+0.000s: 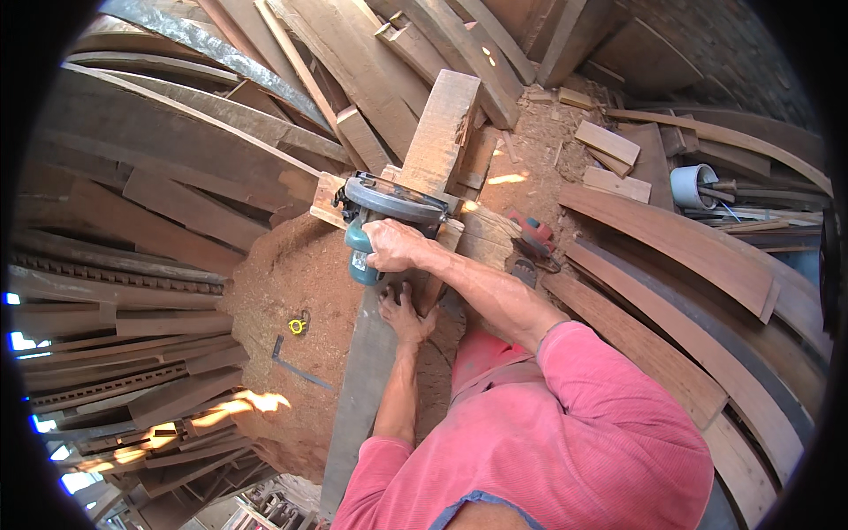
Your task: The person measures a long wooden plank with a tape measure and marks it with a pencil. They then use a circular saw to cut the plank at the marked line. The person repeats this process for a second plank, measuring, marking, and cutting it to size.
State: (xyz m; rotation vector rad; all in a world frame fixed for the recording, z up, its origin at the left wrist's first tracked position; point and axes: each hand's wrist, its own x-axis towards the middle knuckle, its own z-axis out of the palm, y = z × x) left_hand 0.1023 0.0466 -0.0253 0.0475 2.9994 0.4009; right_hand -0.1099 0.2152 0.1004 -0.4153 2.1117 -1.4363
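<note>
Pink sleeve (565,424) nearest; right hand (393,245) grips the circular saw (380,221) (teal handle), left hand (404,314) flat on plank (367,389).

Warm, soft daylight fills the scene; small bright sun patches glare at the lower left. Strong fisheye bending and black corners. The rim looks perhaps slightly blurred.

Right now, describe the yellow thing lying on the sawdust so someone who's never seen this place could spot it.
Find the big mound of reddish sawdust left of the long grey plank that the left hand presses on. On its slope, beside a metal square, lies the small tape measure. It is the only bright yellow thing among brown wood and dust.
</note>
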